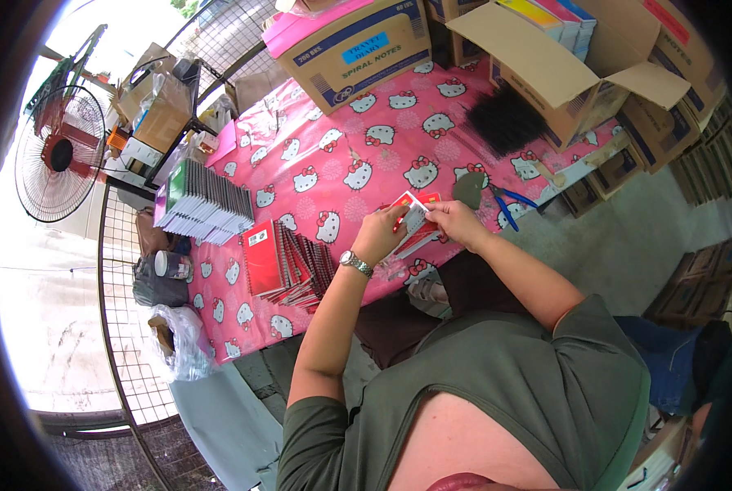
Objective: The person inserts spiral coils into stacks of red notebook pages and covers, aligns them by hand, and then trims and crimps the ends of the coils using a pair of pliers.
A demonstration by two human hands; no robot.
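Note:
Near the table's front edge, my left hand [379, 236] and my right hand [458, 224] meet over a red-and-white notebook [413, 217]. The fingers of both are closed on its upper part, pinching white pages or a cover. More red covers [422, 238] show just beneath; whether they belong to the same notebook I cannot tell. Left of my left wrist lies a fanned stack of red spiral notebooks [266, 260]. Blue-handled pliers [513, 202] rest right of my right hand, beside a dark green flat piece [468, 190].
A pink cartoon-print cloth [327, 164] covers the table. Black spiral wires [507, 119] lie at the far right by an open carton [546, 74]. A closed carton [354, 53] stands at the back. Stacked spiral notebooks [206, 204] and a fan [59, 154] are at the left.

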